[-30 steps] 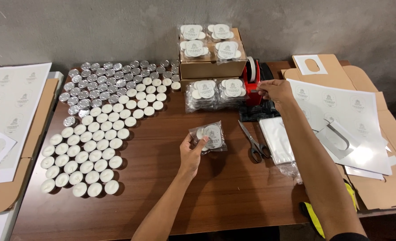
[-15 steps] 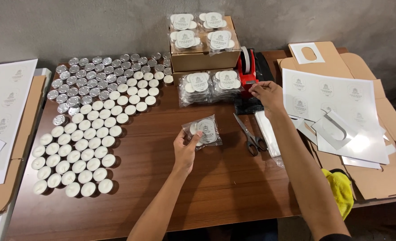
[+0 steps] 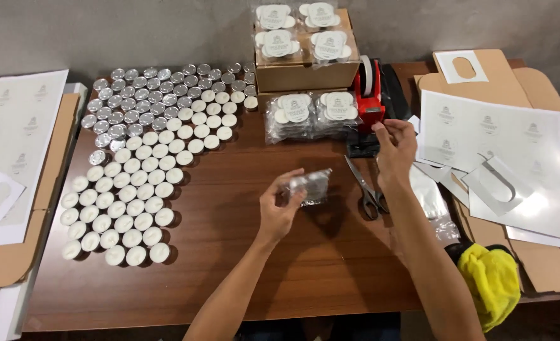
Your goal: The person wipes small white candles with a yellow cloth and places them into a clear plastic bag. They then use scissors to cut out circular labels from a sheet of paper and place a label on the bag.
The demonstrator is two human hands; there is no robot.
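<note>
My left hand [image 3: 279, 208] holds a small clear plastic packet of tealight candles [image 3: 309, 185] just above the brown wooden table [image 3: 229, 265]. My right hand [image 3: 393, 144] is raised beside the red tape dispenser [image 3: 368, 95], fingers pinched together at its front edge, likely on the tape end. Grey-handled scissors [image 3: 367, 189] lie on the table just below that hand.
Several rows of white and silver tealights [image 3: 138, 164] cover the table's left half. Filled packets [image 3: 311, 113] lie by a cardboard box [image 3: 305, 69] topped with more packets. Label sheets [image 3: 501, 151] and flat cardboard lie right; a yellow cloth [image 3: 491, 281] hangs at the edge.
The packet in my left hand has turned from face-up to edge-on. My right hand has stayed by the tape dispenser, fingers now pinched at its front.
</note>
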